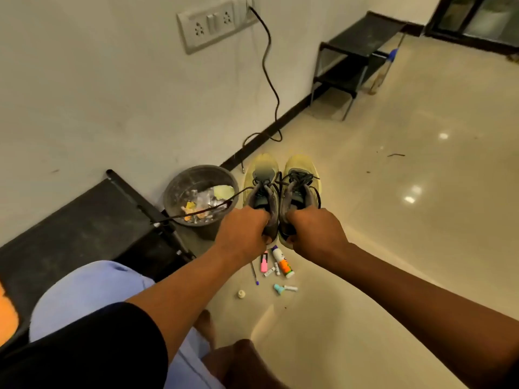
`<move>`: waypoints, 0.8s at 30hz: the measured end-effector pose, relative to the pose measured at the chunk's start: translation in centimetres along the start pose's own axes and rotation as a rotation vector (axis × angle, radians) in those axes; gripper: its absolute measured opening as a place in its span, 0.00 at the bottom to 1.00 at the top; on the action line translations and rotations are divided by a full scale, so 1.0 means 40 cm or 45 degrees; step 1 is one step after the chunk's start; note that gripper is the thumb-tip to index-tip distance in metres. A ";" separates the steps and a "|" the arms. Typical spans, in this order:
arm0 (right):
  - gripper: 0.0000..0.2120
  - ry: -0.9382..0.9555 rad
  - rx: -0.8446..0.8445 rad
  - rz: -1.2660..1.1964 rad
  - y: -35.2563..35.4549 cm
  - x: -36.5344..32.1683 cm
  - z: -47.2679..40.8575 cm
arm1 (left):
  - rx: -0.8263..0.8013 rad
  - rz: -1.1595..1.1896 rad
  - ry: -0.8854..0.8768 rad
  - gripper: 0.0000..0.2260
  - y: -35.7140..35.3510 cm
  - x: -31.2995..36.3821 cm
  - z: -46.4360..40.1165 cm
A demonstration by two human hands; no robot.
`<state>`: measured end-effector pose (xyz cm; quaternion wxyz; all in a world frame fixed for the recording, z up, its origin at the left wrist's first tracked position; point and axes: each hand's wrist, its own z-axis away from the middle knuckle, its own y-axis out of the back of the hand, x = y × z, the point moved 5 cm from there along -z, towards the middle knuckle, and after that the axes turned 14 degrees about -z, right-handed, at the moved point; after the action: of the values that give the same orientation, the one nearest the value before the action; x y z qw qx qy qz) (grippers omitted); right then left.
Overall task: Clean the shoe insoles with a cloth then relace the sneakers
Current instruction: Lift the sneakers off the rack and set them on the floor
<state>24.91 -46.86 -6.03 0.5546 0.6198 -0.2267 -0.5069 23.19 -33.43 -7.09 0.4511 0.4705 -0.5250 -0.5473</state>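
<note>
Two yellow-and-grey sneakers hang side by side above the floor, toes pointing away from me. My left hand (243, 231) grips the heel of the left sneaker (262, 189). My right hand (314, 228) grips the heel of the right sneaker (300, 186). Dark laces sit loosely in both shoes. One long lace end (196, 213) trails left from the left sneaker, across the bin, to the black bench. The insoles are hidden inside the shoes. No cloth is clearly in view.
A grey waste bin (200, 200) with scraps stands by the wall, left of the shoes. A black bench (84, 228) is at my left. Markers, a pen and a glue bottle (282, 262) lie on the tiled floor beneath my hands. A black rack (356, 57) stands farther along the wall.
</note>
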 end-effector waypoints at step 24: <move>0.07 -0.848 -0.261 -0.395 -0.541 0.422 0.357 | -0.830 0.136 -0.575 0.09 -0.597 0.409 0.086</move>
<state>12.74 -61.54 -30.40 0.4264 0.3894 -0.2461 -0.7784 17.34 -48.09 -31.60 0.4778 0.1425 -0.4333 -0.7507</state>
